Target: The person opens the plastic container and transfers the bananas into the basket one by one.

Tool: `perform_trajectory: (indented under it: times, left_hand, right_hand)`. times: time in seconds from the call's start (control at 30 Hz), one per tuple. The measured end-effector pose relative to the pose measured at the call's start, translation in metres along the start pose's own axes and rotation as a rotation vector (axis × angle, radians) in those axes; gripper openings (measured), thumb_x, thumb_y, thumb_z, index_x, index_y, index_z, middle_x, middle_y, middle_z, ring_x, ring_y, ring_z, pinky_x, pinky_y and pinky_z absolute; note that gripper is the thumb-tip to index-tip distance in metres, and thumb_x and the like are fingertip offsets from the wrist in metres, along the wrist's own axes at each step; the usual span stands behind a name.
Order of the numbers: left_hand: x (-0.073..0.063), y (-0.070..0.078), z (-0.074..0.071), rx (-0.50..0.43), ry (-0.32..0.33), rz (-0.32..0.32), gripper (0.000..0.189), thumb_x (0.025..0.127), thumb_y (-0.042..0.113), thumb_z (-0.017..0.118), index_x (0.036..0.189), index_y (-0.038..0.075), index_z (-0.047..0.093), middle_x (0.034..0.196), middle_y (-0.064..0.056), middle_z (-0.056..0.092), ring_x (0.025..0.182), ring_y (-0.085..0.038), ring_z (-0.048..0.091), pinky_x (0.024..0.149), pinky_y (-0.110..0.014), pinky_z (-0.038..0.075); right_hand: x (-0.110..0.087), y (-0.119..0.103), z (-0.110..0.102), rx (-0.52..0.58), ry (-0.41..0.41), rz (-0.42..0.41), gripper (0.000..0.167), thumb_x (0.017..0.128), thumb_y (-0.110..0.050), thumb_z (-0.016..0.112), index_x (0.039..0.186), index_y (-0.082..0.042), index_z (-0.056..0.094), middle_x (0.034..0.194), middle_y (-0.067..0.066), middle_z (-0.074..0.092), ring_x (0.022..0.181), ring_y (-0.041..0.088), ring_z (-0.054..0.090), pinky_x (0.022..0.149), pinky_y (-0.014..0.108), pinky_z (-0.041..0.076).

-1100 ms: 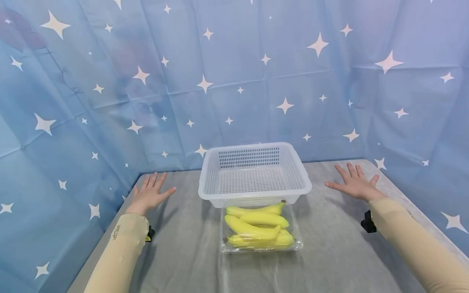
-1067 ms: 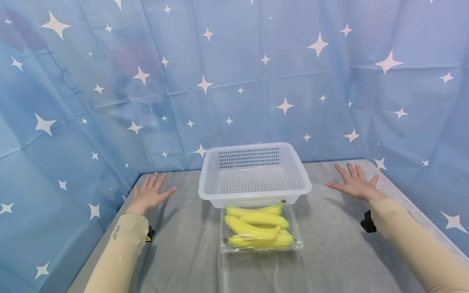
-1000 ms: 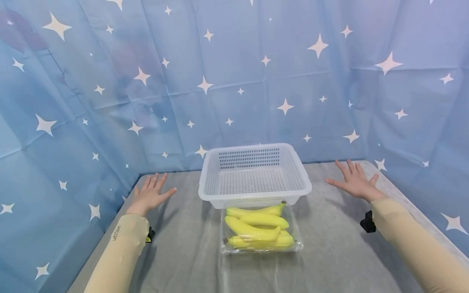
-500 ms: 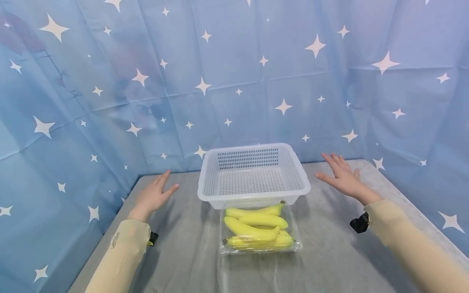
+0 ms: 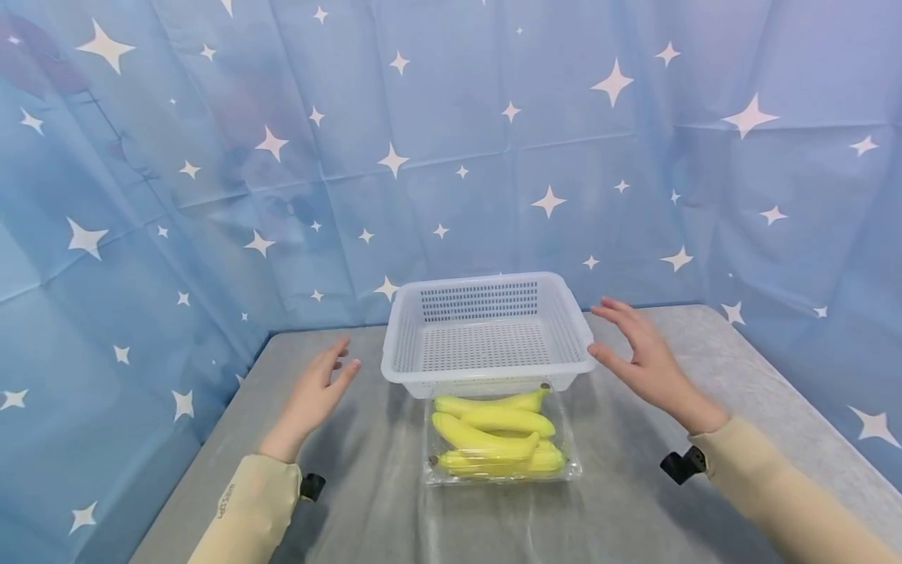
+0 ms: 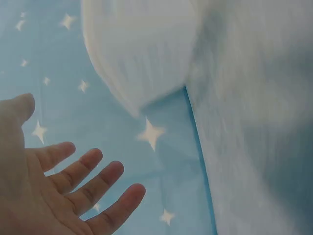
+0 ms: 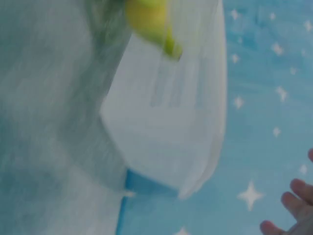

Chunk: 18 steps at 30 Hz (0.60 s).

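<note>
- My left hand [image 5: 308,401] is held above the left part of the grey, cloth-like tabletop [image 5: 366,509], well apart from the things in the middle; it holds nothing.
- Its fingers [image 6: 95,188] are apart from each other and a little bent, with the thumb away from them; the left wrist view shows the palm.
- My right hand [image 5: 651,368] is just beside the right end of the white, half-clear plastic basket, rectangular and with slotted walls [image 5: 489,374].
- The fingers of this hand are lightly bent and grip nothing; thumb and forefinger stand apart. In the head view the thumb tip meets the basket's rim, but I cannot tell if it really touches.
- The basket stands upright on the tabletop, its open top facing up, near the far edge.
- Directly in front of it, on my side, lies the clear plastic package [image 5: 575,471] with several curved yellow bananas [image 5: 486,442] inside; whether package and basket touch, I cannot tell.
- The uppermost banana points its dark tip to the right, toward the basket.
- I wear beige sleeves [image 5: 775,489], and a small black device [image 5: 682,466] sits at each wrist.
- Behind everything hangs the light-blue cloth with white four-pointed stars [image 5: 458,117].
</note>
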<state>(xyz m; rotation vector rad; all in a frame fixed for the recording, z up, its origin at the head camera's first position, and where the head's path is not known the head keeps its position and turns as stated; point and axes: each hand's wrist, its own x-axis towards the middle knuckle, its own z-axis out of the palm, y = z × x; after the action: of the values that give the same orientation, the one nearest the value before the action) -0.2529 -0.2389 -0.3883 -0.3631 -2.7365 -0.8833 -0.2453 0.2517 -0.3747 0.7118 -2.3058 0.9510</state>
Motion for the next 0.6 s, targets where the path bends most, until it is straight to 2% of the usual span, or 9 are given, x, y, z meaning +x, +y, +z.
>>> perform_trajectory:
  times: [0.1,0.17,0.27,0.33,0.43,0.5,0.6]
  left_hand:
    - [-0.004,0.011,0.007,-0.052,0.003,-0.001,0.064,0.1,0.049,0.046,0.147,0.006,0.039,0.134,-0.018,0.052,0.117,-0.035,0.053,0.094,-0.055,0.044]
    - [-0.006,0.018,0.011,-0.077,0.005,-0.004,0.061,0.1,0.047,0.048,0.145,0.007,0.042,0.13,-0.015,0.055,0.115,-0.032,0.055,0.092,-0.053,0.045]
    - [-0.01,0.027,0.018,-0.111,-0.002,-0.018,0.056,0.1,0.043,0.051,0.143,0.007,0.045,0.126,-0.013,0.057,0.111,-0.03,0.057,0.089,-0.049,0.048]
    - [-0.013,0.031,0.024,-0.154,-0.017,-0.042,0.053,0.1,0.04,0.052,0.141,0.007,0.047,0.124,-0.012,0.058,0.106,-0.028,0.058,0.081,-0.044,0.052]
    - [-0.019,0.035,0.034,-0.223,-0.031,-0.078,0.05,0.1,0.037,0.054,0.14,0.007,0.049,0.12,-0.012,0.058,0.099,-0.026,0.059,0.068,-0.035,0.053]
    - [-0.023,0.037,0.04,-0.28,-0.048,-0.102,0.049,0.1,0.036,0.054,0.14,0.007,0.049,0.119,-0.012,0.058,0.095,-0.027,0.059,0.061,-0.031,0.052]
    - [-0.028,0.04,0.048,-0.346,-0.067,-0.122,0.051,0.099,0.036,0.054,0.142,0.008,0.046,0.118,-0.013,0.058,0.095,-0.03,0.06,0.057,-0.03,0.052]
  right_hand:
    - [-0.001,-0.015,0.005,-0.002,0.006,-0.091,0.057,0.082,-0.006,0.075,0.135,-0.006,0.053,0.147,0.018,0.04,0.132,0.042,0.036,0.096,0.064,0.033]
    - [-0.002,-0.022,0.009,-0.001,0.007,-0.144,0.058,0.08,-0.005,0.076,0.134,-0.007,0.054,0.146,0.017,0.042,0.131,0.038,0.039,0.101,0.053,0.035]
    - [-0.004,-0.033,0.016,0.018,0.0,-0.221,0.053,0.082,-0.008,0.075,0.131,-0.007,0.056,0.143,0.017,0.045,0.131,0.033,0.042,0.106,0.032,0.033]
    - [-0.007,-0.039,0.02,0.039,-0.012,-0.268,0.048,0.084,-0.012,0.073,0.13,-0.006,0.058,0.142,0.017,0.046,0.13,0.031,0.043,0.107,0.024,0.029]
    - [-0.012,-0.048,0.026,0.066,-0.057,-0.313,0.046,0.087,-0.016,0.072,0.129,-0.005,0.058,0.141,0.017,0.046,0.13,0.03,0.043,0.108,0.022,0.028]
    - [-0.015,-0.054,0.029,0.077,-0.097,-0.316,0.046,0.087,-0.017,0.072,0.13,-0.007,0.057,0.142,0.015,0.046,0.13,0.028,0.043,0.108,0.023,0.028]
    - [-0.018,-0.061,0.033,0.076,-0.15,-0.312,0.046,0.087,-0.017,0.073,0.13,-0.011,0.057,0.142,0.013,0.046,0.13,0.027,0.044,0.106,0.025,0.032]
